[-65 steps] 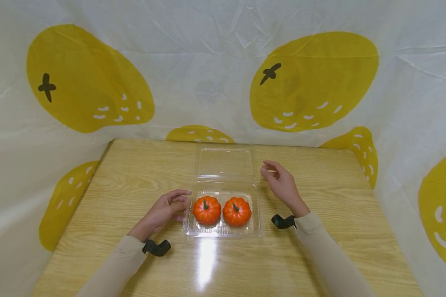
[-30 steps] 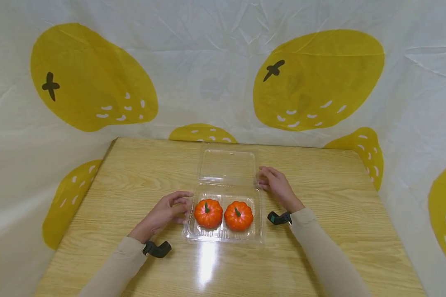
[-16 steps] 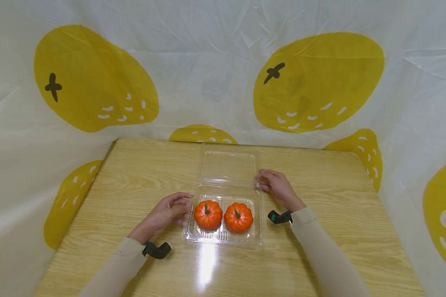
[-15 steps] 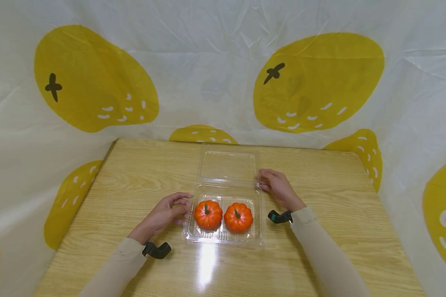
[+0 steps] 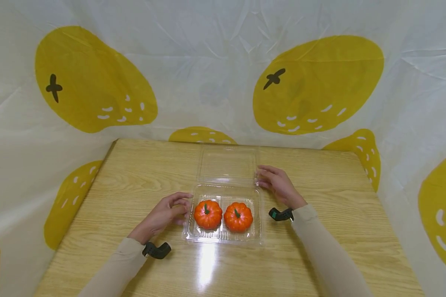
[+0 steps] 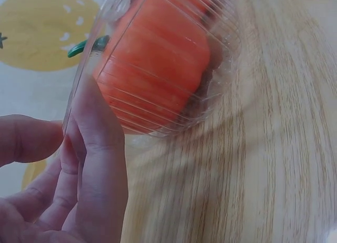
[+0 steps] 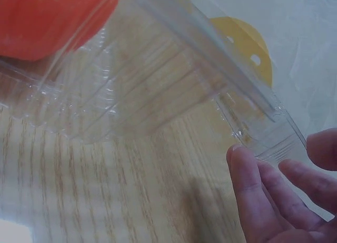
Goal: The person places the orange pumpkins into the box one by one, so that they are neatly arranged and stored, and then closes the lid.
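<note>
A clear hinged plastic clamshell container (image 5: 223,240) stands opened out on the table. Two small orange pumpkins, a left one (image 5: 207,215) and a right one (image 5: 238,217), sit side by side in its base, green stems up. My left hand (image 5: 166,212) pinches the base's left rim between thumb and fingers, as the left wrist view shows closely. At the right edge of the lid (image 5: 228,165), near the hinge, is my right hand (image 5: 277,184). In the right wrist view its thumb (image 7: 324,148) and fingertips lie on either side of the lid's edge.
The wood-grain table (image 5: 141,169) extends around the container. A white curtain (image 5: 208,62) printed with large yellow fruit hangs behind the table and along both sides. Each wrist wears a black camera mount, the left one (image 5: 157,250) and the right one (image 5: 281,214).
My right hand has come from beside the container to the lid's right edge, and its fingers have lately shifted slightly up there. The lid's outline has changed slightly. My left hand stays put.
</note>
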A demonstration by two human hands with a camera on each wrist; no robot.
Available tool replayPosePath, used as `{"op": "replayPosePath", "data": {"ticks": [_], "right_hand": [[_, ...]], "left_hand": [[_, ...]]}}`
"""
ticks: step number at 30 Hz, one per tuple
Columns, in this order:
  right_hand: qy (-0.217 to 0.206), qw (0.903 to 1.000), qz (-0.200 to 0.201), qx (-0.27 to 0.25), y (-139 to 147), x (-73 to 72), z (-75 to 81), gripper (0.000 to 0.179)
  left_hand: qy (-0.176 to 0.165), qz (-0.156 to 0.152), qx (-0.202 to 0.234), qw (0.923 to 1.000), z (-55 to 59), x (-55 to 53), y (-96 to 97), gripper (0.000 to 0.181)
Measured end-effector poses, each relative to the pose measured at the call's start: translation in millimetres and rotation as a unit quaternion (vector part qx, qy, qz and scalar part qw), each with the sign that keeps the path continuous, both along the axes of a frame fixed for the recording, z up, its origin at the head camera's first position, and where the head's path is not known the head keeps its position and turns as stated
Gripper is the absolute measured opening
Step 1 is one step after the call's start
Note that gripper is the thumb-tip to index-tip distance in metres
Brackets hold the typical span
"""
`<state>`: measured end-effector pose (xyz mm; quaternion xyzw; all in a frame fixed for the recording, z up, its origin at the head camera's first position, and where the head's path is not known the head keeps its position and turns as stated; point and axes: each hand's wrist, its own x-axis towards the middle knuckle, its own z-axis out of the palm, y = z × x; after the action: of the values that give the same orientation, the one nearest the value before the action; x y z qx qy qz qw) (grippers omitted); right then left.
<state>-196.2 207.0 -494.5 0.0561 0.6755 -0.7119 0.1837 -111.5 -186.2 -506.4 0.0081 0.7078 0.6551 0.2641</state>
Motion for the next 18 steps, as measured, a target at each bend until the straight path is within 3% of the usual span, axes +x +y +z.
{"op": "replayPosePath", "data": {"ticks": [18], "right_hand": [[0.027,0.9991,0.024,-0.023,5.7,-5.0,12.2,0.052]], "left_hand": [[-0.003,0.004,0.02,0.9998,-0.2,-0.9,3.9,0.049]]}}
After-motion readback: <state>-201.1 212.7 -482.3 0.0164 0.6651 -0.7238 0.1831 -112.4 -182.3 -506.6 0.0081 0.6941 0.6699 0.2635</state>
